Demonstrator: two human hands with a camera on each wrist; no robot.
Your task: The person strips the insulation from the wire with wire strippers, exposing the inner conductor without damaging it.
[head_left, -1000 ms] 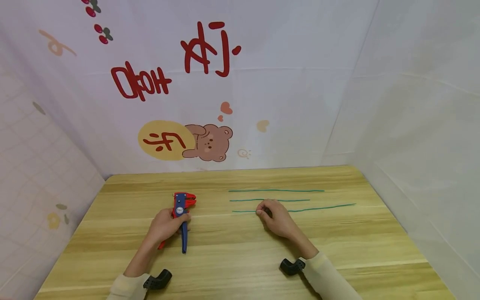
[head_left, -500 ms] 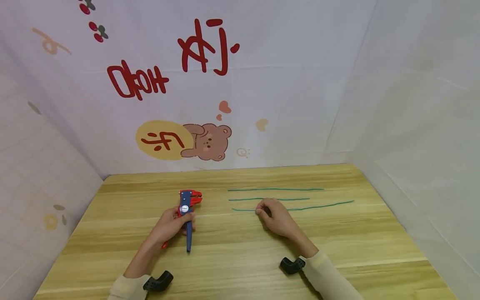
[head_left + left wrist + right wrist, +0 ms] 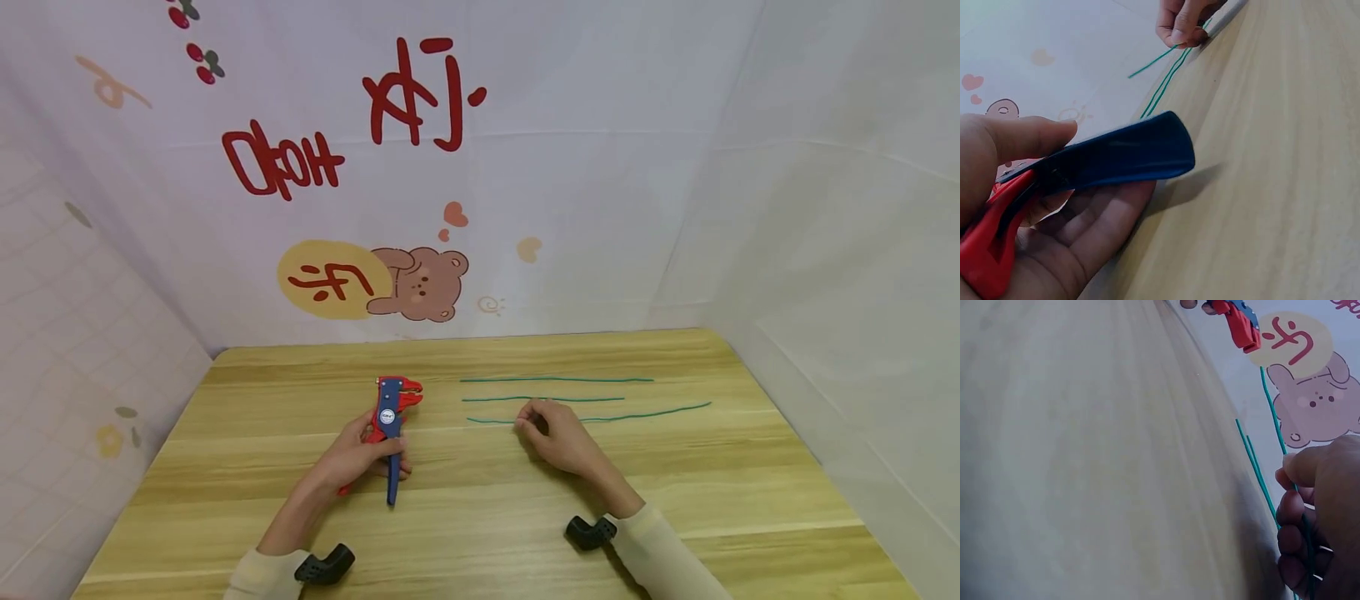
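Observation:
My left hand [image 3: 358, 457] grips a red and blue wire stripper [image 3: 391, 417], its red jaws pointing right towards the wires. In the left wrist view the thumb lies along the blue handle [image 3: 1122, 150], with fingers beneath it. My right hand [image 3: 558, 435] pinches a green wire [image 3: 645, 415] between thumb and fingertips, a little in from its left end. The right wrist view shows that wire's free end [image 3: 1272, 412] raised off the table, pointing at the stripper. Two more green wires, a far one [image 3: 555, 380] and a middle one [image 3: 592, 399], lie on the table behind.
The wood-grain table [image 3: 465, 533] meets a white cloth backdrop [image 3: 585, 167] at its far edge, printed with red characters and a bear [image 3: 423, 287]. Cloth walls also stand along the left and right sides. A black camera mount sits on each wrist.
My left hand has carried the wire stripper to the right and slightly away from me, closer to the wire's left end. The right hand holds its place with the wire.

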